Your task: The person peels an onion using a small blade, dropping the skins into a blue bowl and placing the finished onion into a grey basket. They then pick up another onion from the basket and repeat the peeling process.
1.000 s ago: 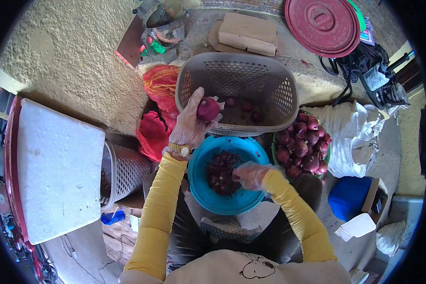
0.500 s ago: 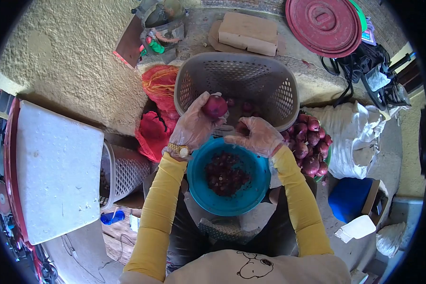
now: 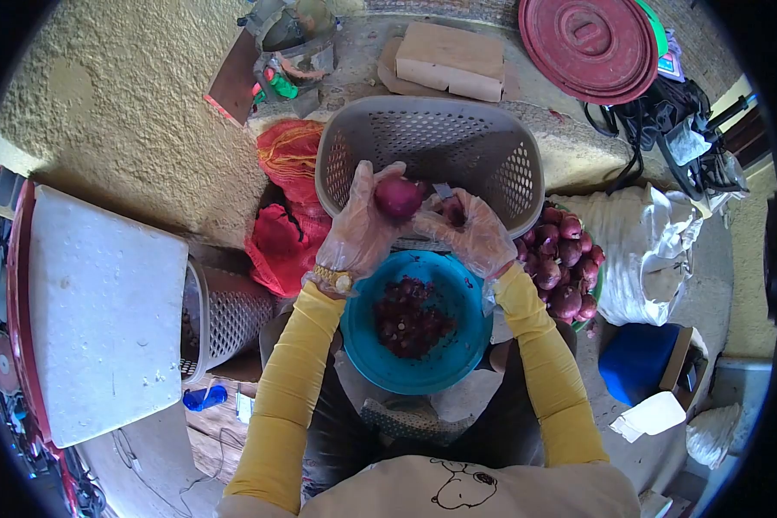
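A peeled-looking red onion (image 3: 398,198) rests in my left hand (image 3: 360,226), which wears a clear plastic glove and has its fingers closed around it. Close by on the right, my right hand (image 3: 475,240), gloved the same way, is closed on a small knife (image 3: 443,190); only a short pale blade shows, and its handle is mostly hidden by the fingers. Both hands are over the near rim of a grey perforated basket (image 3: 432,129). Below them stands a blue basin (image 3: 367,345) with dark red onion skins and trimmings (image 3: 413,318) in it.
Right of the basket, unpeeled red onions (image 3: 566,268) are heaped beside a white sack (image 3: 634,233). Red mesh bags (image 3: 289,233) lie left. A white foam lid (image 3: 112,311) and another perforated basket (image 3: 233,315) stand further left. A cardboard box (image 3: 451,56) sits behind.
The onion has shifted slightly right and turned in my left hand. My right hand has rotated upward, bringing the blade into view close to the onion. Dark scraps now show near the basin's upper rim.
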